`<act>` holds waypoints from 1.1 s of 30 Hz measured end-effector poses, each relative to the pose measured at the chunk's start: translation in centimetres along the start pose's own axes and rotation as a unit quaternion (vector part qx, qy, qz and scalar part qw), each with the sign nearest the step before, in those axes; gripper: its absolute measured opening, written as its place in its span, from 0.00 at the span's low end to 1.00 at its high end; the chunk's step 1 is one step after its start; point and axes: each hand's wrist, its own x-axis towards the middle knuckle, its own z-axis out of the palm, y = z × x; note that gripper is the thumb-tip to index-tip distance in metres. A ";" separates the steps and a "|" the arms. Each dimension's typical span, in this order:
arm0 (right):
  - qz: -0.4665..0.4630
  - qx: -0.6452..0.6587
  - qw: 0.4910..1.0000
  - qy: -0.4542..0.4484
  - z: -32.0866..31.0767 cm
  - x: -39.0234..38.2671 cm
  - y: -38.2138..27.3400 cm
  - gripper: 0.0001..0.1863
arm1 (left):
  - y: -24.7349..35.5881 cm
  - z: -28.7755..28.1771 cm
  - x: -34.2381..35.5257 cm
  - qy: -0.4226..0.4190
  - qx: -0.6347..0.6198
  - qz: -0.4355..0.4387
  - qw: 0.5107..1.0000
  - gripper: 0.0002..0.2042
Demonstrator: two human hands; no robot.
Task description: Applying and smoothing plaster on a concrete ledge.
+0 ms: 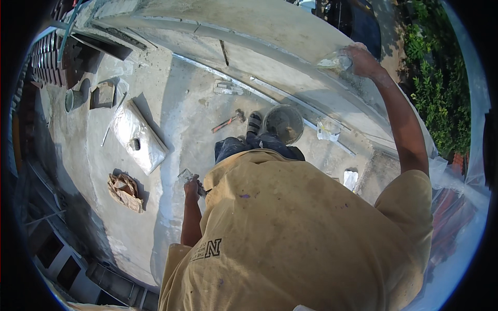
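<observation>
My right hand [361,60] reaches up to the top of the curved plastered wall [270,28]. Its fingers are closed round a pale, plaster-smeared flat tool [336,63], which lies against the wall's edge; the exact kind is unclear. Low at my left side, my left hand [192,187] is closed on a small greyish-white flat tool [184,176], perhaps a scraper. Near my feet stands a round bucket [283,124] with grey mix inside. A hammer [228,121] with an orange and black handle lies on the concrete floor left of my shoes.
Metal straightedges [233,82] lie along the wall's foot. A white tub [328,130] stands right of the bucket. On the left are a silvery sack [136,136], a crumpled paper bag [125,192], a square container [102,96] and another bucket [73,99]. Green shrubs [441,88] grow beyond the wall.
</observation>
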 end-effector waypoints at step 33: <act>-0.095 -0.056 0.994 0.001 10.0 -20.2 16.1 0.29 | -21.8 22.6 -13.9 0.011 0.021 0.056 0.998 0.10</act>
